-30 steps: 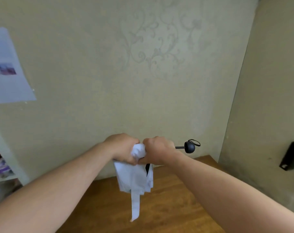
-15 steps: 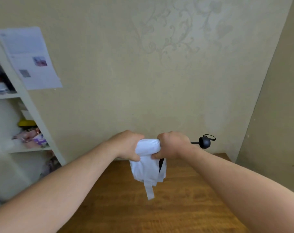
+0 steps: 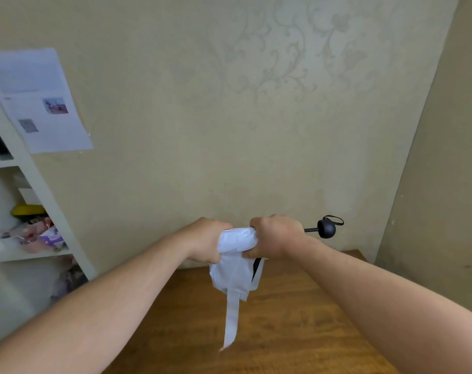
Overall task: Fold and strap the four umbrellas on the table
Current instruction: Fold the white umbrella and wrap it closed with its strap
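I hold a white folding umbrella level in the air above the wooden table. My left hand grips the bunched canopy at its left end. My right hand grips it at the right end, close to the handle. The round black handle knob with its wrist loop sticks out to the right of my right fist. Loose white fabric droops between my fists, and the white closing strap hangs free below it. No other umbrellas are in view.
A patterned beige wall stands right behind the table, with a side wall at the right. A white shelf unit with packets and a yellow object stands at the left. A printed sheet is stuck on the wall above it.
My view has swung left, bringing the shelf into sight. My two fists have moved slightly apart, showing more of the bunched canopy, and the strap swings below.
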A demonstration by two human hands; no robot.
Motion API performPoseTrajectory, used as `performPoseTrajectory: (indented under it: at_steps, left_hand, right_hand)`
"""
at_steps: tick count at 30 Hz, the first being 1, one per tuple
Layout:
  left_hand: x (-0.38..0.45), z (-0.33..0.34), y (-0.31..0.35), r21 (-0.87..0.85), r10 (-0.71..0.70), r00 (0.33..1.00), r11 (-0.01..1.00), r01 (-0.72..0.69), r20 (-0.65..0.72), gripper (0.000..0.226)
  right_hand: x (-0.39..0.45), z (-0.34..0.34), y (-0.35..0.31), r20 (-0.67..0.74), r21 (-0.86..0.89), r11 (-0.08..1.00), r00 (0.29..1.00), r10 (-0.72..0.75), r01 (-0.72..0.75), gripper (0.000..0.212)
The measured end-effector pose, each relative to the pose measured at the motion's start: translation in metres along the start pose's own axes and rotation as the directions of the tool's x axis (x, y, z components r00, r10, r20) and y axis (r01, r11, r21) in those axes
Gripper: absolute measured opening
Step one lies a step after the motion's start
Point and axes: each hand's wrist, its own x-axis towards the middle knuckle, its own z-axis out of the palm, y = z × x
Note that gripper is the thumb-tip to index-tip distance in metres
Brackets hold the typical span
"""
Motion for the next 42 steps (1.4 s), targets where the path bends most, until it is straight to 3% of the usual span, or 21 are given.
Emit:
performPoseTrajectory:
  at_steps: [7,9,11,14,16,21,24,27,29,31,33,35,38,42]
  left_hand:
    - [0.0,-0.016,-0.028,0.109,0.02,0.999,0.994,-0.016,-0.038,0.028]
    - [0.002,-0.02,-0.035,0.162,0.03,0.995,0.987,-0.015,-0.09,0.025]
    - [0.004,-0.022,-0.044,0.189,0.026,0.988,0.982,0.004,-0.155,0.025]
    - [0.008,-0.021,-0.055,0.121,0.027,0.98,0.993,-0.002,-0.2,0.03]
    - [0.006,-0.022,-0.06,0.069,0.001,0.979,0.998,0.014,-0.204,0.027]
    - [-0.005,-0.03,-0.082,-0.132,-0.041,0.993,0.991,0.026,-0.107,0.031]
    - [-0.01,-0.031,-0.094,-0.143,-0.011,0.999,0.99,0.004,-0.045,0.038]
    - [-0.01,-0.034,-0.103,-0.021,0.032,0.999,0.999,-0.033,-0.035,0.055]
    - [-0.007,-0.038,-0.104,0.05,0.105,0.992,0.994,-0.101,-0.074,0.081]
    - [-0.005,-0.039,-0.096,-0.023,0.186,0.972,0.981,-0.191,-0.141,0.092]
    - [-0.003,-0.032,-0.088,-0.004,0.254,0.954,0.966,-0.258,-0.16,0.073]
    - [-0.001,-0.025,-0.091,0.092,0.241,0.961,0.969,-0.23,-0.135,0.057]
    - [0.0,-0.017,-0.108,0.147,0.191,0.975,0.974,-0.173,-0.116,0.047]
    - [0.004,-0.009,-0.122,0.183,0.203,0.967,0.968,-0.174,-0.156,0.037]
  right_hand:
    - [0.015,-0.008,-0.027,0.046,0.066,0.997,0.998,0.039,-0.042,0.056]
    - [0.021,-0.019,-0.034,0.088,-0.023,1.0,0.996,0.023,-0.021,0.083]
    - [0.028,-0.029,-0.047,0.016,-0.107,0.994,0.999,-0.034,0.036,0.101]
    - [0.042,-0.033,-0.075,-0.129,-0.195,0.964,0.97,-0.208,0.18,0.069]
    - [0.049,-0.025,-0.085,-0.172,-0.236,0.951,0.954,-0.245,0.202,0.049]
    - [0.052,-0.008,-0.069,-0.344,-0.288,0.944,0.902,-0.261,0.163,0.036]
    - [0.051,-0.007,-0.079,-0.286,-0.272,0.953,0.935,-0.209,0.13,0.027]
    - [0.055,-0.006,-0.093,-0.234,-0.299,0.952,0.961,-0.147,0.073,0.016]
    - [0.057,-0.004,-0.101,-0.198,-0.325,0.944,0.973,-0.12,0.05,0.024]
    - [0.059,0.001,-0.108,-0.157,-0.311,0.949,0.983,-0.098,0.045,0.039]
    - [0.061,0.004,-0.116,-0.118,-0.211,0.977,0.992,-0.046,0.021,0.041]
    - [0.064,0.003,-0.118,-0.026,-0.087,0.996,1.0,0.005,-0.007,0.029]
    - [0.069,0.001,-0.113,0.102,-0.016,1.0,0.995,0.014,-0.013,0.017]
    - [0.07,0.001,-0.108,0.189,0.123,0.991,0.982,0.019,-0.043,0.017]
